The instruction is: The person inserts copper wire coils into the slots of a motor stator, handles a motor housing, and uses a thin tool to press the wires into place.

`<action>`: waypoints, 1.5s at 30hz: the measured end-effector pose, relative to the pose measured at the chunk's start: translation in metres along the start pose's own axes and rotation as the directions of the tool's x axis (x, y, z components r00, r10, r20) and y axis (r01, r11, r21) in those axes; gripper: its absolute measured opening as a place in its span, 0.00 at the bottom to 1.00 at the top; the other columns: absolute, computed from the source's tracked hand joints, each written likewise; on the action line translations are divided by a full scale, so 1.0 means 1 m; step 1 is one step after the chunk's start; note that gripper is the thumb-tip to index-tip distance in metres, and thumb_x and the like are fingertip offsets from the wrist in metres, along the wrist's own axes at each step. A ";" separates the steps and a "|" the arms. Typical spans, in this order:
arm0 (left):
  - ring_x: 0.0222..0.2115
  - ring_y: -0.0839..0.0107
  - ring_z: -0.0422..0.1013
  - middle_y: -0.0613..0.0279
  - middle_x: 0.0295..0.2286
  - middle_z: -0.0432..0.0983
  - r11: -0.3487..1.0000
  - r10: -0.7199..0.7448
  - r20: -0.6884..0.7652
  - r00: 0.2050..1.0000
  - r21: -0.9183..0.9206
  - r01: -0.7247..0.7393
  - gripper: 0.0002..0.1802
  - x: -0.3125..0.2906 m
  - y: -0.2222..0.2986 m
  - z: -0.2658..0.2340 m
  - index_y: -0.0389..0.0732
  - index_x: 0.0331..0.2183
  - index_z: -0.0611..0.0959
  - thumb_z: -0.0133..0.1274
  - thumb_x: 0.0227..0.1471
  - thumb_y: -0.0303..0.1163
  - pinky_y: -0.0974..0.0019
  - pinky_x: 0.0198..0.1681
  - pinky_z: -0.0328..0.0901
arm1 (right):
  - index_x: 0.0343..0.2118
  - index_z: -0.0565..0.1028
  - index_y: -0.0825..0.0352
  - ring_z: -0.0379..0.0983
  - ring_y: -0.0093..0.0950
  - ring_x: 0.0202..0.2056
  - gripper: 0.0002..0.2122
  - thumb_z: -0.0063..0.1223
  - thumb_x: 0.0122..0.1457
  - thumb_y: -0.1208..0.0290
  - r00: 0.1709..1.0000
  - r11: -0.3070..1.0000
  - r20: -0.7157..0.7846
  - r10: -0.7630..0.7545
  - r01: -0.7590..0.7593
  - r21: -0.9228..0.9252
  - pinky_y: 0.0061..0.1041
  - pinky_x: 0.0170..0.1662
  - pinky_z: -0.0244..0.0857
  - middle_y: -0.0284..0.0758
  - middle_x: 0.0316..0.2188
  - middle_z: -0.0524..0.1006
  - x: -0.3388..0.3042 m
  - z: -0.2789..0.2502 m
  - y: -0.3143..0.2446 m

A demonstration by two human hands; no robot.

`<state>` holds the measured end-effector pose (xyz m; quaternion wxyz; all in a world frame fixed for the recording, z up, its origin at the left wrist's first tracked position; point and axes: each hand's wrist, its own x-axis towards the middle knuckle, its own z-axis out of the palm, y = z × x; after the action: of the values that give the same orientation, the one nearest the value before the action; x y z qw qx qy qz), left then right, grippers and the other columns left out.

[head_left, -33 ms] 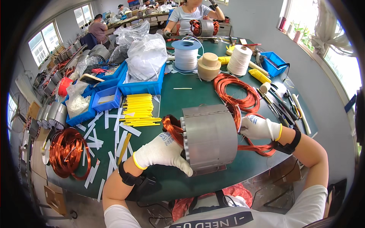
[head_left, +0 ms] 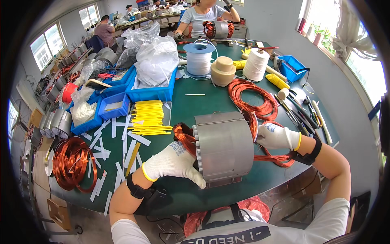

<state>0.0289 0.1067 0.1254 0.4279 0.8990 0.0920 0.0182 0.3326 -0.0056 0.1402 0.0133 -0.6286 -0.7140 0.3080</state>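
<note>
A grey metal motor stator (head_left: 223, 144) lies on its side on the green table in front of me. Copper windings (head_left: 185, 138) bulge from its left end, and more copper wire (head_left: 252, 124) comes out of the right end. My left hand (head_left: 174, 162), in a white knitted glove, grips the stator's left end; the thumb lies along the lower rim and the other fingers are hidden by the end and windings. At the right end, beside the wires, my gloved right hand (head_left: 276, 136) has its fingers closed. What they hold is hidden.
Yellow tubes (head_left: 148, 118) and white strips (head_left: 122, 162) lie left, near a copper coil (head_left: 75, 164) and blue bins (head_left: 152, 94). Behind the stator stand spools (head_left: 199, 61) and another coil (head_left: 252, 99). Hand tools (head_left: 298, 112) lie right. Across the table sits a person (head_left: 201, 20).
</note>
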 end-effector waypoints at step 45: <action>0.43 0.54 0.70 0.51 0.42 0.75 0.998 0.066 0.034 0.997 0.024 -0.067 0.44 0.001 -0.004 -0.002 0.38 0.46 0.77 0.71 0.28 0.51 0.62 0.48 0.62 | 0.48 0.73 0.68 0.75 0.38 0.41 0.16 0.45 0.55 0.79 0.998 0.997 -0.008 -0.059 0.059 0.039 0.30 0.48 0.66 0.43 0.39 0.78 0.003 0.006 0.012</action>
<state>0.0288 0.1106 0.1232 0.4174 0.9069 0.0552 0.0161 0.3401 -0.0050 0.1293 0.0371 -0.6079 -0.7261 0.3192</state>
